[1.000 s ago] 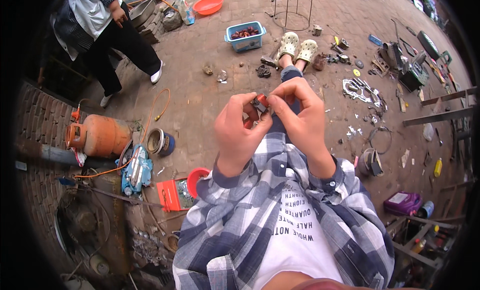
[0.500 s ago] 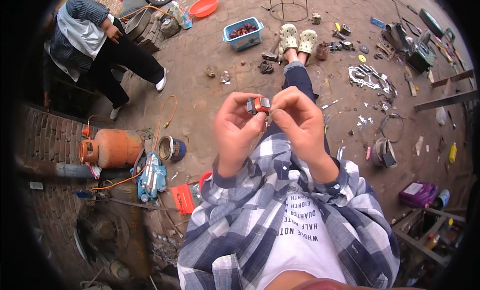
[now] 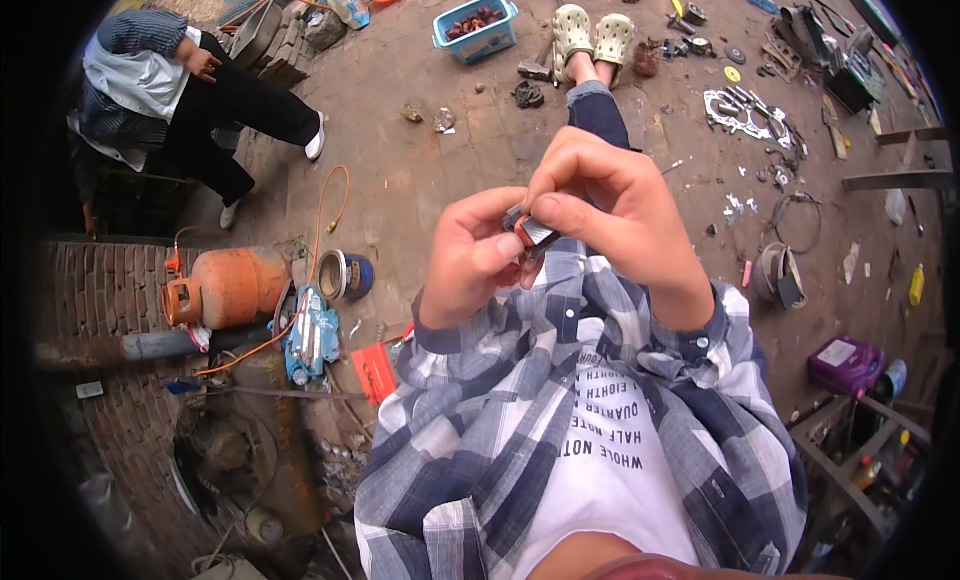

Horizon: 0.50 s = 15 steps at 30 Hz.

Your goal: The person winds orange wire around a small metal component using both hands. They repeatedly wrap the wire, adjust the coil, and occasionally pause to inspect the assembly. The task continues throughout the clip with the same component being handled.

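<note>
In front of my chest I hold a small block (image 3: 533, 232) with an orange-red band and grey metallic faces. What kind of part it is cannot be told. My left hand (image 3: 472, 250) is closed around it, with the thumb along its near side. The fingertips of my right hand (image 3: 610, 205) press together on its upper side and cover part of it. Whether the right fingers also hold something small is hidden.
A blue tub (image 3: 476, 30) of dark red pieces stands beyond my clogs (image 3: 573, 35). On the left are an orange gas cylinder (image 3: 240, 285), a hose and another person (image 3: 160, 80). Metal parts and a gasket (image 3: 745, 115) litter the ground at right, near a purple container (image 3: 845, 365).
My right hand has moved forward and over the block, its fingers now on top of it. The block is tilted and more covered than before. The view has shifted slightly.
</note>
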{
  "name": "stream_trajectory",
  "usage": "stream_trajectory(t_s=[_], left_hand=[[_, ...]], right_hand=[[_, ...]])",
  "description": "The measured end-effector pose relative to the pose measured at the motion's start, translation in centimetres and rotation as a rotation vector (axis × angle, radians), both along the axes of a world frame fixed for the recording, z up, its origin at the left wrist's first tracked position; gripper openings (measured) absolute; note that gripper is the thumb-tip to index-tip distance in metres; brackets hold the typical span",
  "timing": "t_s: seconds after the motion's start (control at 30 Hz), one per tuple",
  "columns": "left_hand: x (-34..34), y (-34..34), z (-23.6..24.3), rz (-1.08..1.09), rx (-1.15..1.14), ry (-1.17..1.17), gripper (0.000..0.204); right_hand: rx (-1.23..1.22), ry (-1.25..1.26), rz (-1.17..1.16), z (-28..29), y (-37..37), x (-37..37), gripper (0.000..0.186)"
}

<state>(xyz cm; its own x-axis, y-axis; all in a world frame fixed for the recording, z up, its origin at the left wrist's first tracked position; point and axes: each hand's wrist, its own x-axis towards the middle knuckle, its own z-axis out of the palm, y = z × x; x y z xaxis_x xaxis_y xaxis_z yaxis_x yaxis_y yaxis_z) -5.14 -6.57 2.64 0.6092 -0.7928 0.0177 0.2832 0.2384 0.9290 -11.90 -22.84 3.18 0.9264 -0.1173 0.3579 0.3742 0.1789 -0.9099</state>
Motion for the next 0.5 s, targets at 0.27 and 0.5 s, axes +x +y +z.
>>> stream_trajectory(t_s=[0.27,0.5], left_hand=[[0.5,-0.4,-1.5,-0.05,-0.201,0.375,0.047],[0.8,-0.5,-1.8,-0.178,-0.355,0.725,0.034]], right_hand=[[-0.208,-0.117,-0.453,-0.9,1.9,0.7,0.011],[0.189,0.081,-0.132,-1.6,2.2,1.0,0.014]])
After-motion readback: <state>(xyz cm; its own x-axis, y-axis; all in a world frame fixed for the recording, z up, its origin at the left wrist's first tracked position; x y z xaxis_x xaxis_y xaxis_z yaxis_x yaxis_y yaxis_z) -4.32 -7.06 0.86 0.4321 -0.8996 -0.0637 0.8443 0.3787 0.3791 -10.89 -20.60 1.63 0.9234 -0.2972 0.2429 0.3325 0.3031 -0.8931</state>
